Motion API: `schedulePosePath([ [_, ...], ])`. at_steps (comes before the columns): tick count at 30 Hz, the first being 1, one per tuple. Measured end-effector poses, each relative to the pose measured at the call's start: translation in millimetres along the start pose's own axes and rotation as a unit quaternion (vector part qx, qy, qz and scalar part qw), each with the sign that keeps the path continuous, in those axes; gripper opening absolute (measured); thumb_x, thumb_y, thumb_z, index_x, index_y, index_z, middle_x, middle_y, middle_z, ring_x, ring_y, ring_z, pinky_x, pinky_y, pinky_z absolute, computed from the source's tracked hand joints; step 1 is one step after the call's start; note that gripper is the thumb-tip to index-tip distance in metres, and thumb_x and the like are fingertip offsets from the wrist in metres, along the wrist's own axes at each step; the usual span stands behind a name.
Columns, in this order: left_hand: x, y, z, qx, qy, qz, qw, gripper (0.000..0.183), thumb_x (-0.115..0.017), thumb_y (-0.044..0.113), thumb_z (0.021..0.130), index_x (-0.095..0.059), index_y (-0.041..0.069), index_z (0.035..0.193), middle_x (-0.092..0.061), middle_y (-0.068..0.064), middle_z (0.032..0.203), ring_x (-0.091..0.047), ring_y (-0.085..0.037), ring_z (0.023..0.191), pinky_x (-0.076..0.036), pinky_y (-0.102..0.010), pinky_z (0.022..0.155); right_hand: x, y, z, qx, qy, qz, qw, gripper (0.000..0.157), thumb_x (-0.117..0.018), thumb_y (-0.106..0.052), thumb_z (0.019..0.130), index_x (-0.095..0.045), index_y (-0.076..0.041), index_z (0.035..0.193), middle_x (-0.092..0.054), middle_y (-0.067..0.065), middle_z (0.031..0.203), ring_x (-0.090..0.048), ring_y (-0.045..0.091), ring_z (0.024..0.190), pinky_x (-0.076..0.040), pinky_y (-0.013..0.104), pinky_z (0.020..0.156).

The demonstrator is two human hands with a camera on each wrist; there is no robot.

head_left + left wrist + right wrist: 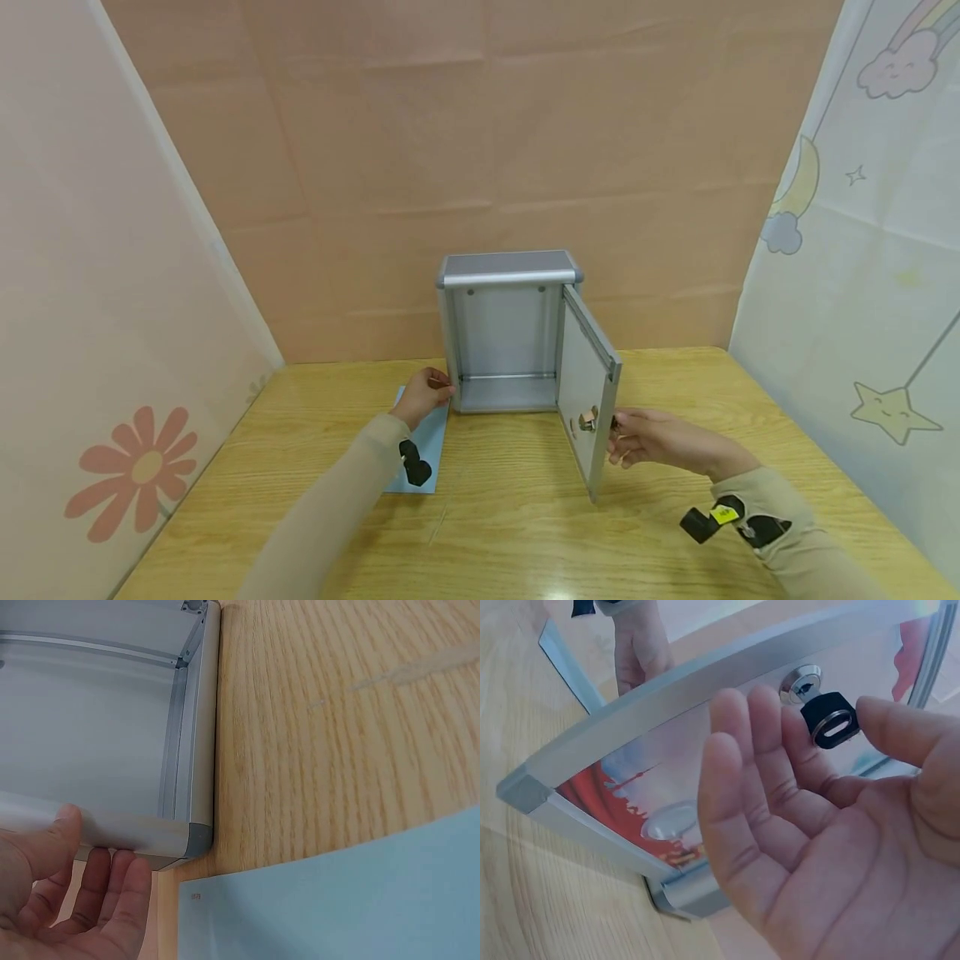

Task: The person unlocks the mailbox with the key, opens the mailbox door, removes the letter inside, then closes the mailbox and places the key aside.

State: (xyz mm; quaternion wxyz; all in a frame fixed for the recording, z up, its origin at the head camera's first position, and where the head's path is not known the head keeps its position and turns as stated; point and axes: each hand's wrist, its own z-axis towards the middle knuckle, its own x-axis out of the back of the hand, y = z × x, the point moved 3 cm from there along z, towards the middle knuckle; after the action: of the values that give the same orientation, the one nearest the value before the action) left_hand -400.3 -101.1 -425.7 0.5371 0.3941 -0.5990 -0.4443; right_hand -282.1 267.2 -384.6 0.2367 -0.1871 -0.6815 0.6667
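Note:
A grey metal box [510, 267] stands upright at the back of the table, its front door [581, 358] swung out to the right. My left hand [422, 398] grips the box's left side edge, thumb on the front and fingers round the outer side, as the left wrist view shows. Between thumb and index finger, my right hand [802, 825] pinches the black head of a key [830, 720]. That key sits in the round lock [801, 681] on the door's outer face. On the door's inner side, the metal latch [588, 420] shows. The box holds nothing visible inside.
A light blue folder or sheet [429, 442] lies on the wooden table [495, 533] left of the box, partly under my left arm. Behind the box hangs an orange-brown backdrop [360, 208]. Printed white sheets [847, 275] flank both sides.

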Motion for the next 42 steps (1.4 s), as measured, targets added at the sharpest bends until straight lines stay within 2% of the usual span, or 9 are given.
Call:
schedulePosePath([
  [4, 1.0, -2.6, 1.8, 0.0, -0.002, -0.002, 1.0, 0.022, -0.064, 0.006, 0.092, -0.052, -0.002, 0.11, -0.059, -0.015, 0.103, -0.062, -0.033, 0.098, -0.053, -0.042, 0.089, -7.9, -1, 11, 0.005, -0.019, 0.042, 0.999, 0.035, -0.019, -0.016, 0.109, -0.047, -0.006, 0.126, -0.058, 0.003, 0.109, -0.062, 0.013, 0.101, -0.052, 0.029, 0.086],
  [6, 1.5, 4.0, -3.1, 0.001, -0.006, -0.002, 1.0, 0.023, -0.063, 0.005, 0.093, -0.052, -0.004, 0.111, -0.058, -0.016, 0.102, -0.061, -0.035, 0.099, -0.052, -0.044, 0.09, -12.6, -1, 17, 0.008, -0.025, 0.056, 0.998, 0.032, -0.019, -0.015, 0.109, -0.048, -0.006, 0.12, -0.058, 0.002, 0.108, -0.062, 0.012, 0.099, -0.051, 0.028, 0.085],
  [9, 1.6, 4.0, -2.6, -0.002, -0.005, -0.002, 1.0, 0.022, -0.063, 0.005, 0.093, -0.052, -0.004, 0.11, -0.059, -0.016, 0.101, -0.062, -0.034, 0.097, -0.054, -0.042, 0.088, -19.1, -1, 27, 0.002, -0.017, 0.059, 0.998, 0.029, -0.021, -0.016, 0.109, -0.047, -0.006, 0.113, -0.057, 0.001, 0.105, -0.061, 0.011, 0.096, -0.051, 0.027, 0.083],
  [11, 1.2, 4.7, -3.0, 0.002, -0.002, -0.001, 1.0, 0.022, -0.063, 0.004, 0.093, -0.052, -0.004, 0.11, -0.059, -0.016, 0.102, -0.062, -0.033, 0.096, -0.053, -0.042, 0.088, -23.1, -1, 34, -0.009, -0.007, 0.061, 0.998, 0.026, -0.024, -0.018, 0.109, -0.047, -0.005, 0.112, -0.056, 0.001, 0.104, -0.062, 0.01, 0.095, -0.051, 0.027, 0.082],
  [13, 1.1, -2.3, 2.3, -0.001, 0.002, 0.001, 1.0, 0.021, -0.064, 0.005, 0.092, -0.053, -0.002, 0.109, -0.059, -0.015, 0.101, -0.062, -0.028, 0.092, -0.055, -0.039, 0.085, -27.2, -1, 41, -0.021, 0.005, 0.062, 0.998, 0.025, -0.027, -0.021, 0.108, -0.046, -0.004, 0.113, -0.055, 0.002, 0.104, -0.062, 0.01, 0.094, -0.051, 0.026, 0.082],
  [22, 2.0, -6.5, 6.0, -0.001, 0.003, -0.013, 0.9999, 0.019, -0.064, 0.003, 0.092, -0.053, -0.002, 0.106, -0.06, -0.014, 0.1, -0.062, -0.035, 0.098, -0.055, -0.037, 0.083, -43.9, -4, 81, -0.047, 0.037, 0.078, 0.995, 0.026, -0.038, -0.027, 0.106, -0.045, -0.003, 0.113, -0.056, 0.002, 0.101, -0.062, 0.01, 0.091, -0.052, 0.025, 0.08],
  [28, 0.3, -5.6, 6.0, 0.002, 0.003, -0.014, 0.9999, 0.019, -0.064, 0.003, 0.092, -0.052, -0.002, 0.106, -0.06, -0.014, 0.099, -0.062, -0.032, 0.095, -0.054, -0.04, 0.084, -50.5, -7, 108, -0.056, 0.069, 0.078, 0.993, 0.028, -0.041, -0.027, 0.105, -0.047, -0.001, 0.113, -0.06, 0.002, 0.1, -0.064, 0.01, 0.091, -0.053, 0.027, 0.08],
  [35, 0.1, -3.8, 7.0, 0.003, 0.002, -0.011, 0.9999, 0.019, -0.063, 0.004, 0.092, -0.051, -0.003, 0.106, -0.059, -0.016, 0.101, -0.062, -0.033, 0.097, -0.053, -0.044, 0.088, -56.7, -11, 137, -0.068, 0.124, 0.118, 0.983, 0.032, -0.036, -0.025, 0.106, -0.049, 0.003, 0.114, -0.062, 0.002, 0.095, -0.064, 0.01, 0.085, -0.054, 0.026, 0.079],
  [42, 0.7, -1.6, 4.3, 0.009, 0.012, 0.0, 0.9999, 0.018, -0.064, 0.003, 0.092, -0.052, -0.002, 0.104, -0.058, -0.013, 0.095, -0.062, -0.024, 0.086, -0.056, -0.035, 0.081, -57.9, -13, 164, -0.071, 0.162, 0.157, 0.972, 0.024, -0.034, -0.02, 0.106, -0.048, -0.001, 0.11, -0.059, 0.002, 0.094, -0.062, 0.011, 0.081, -0.052, 0.024, 0.077],
])
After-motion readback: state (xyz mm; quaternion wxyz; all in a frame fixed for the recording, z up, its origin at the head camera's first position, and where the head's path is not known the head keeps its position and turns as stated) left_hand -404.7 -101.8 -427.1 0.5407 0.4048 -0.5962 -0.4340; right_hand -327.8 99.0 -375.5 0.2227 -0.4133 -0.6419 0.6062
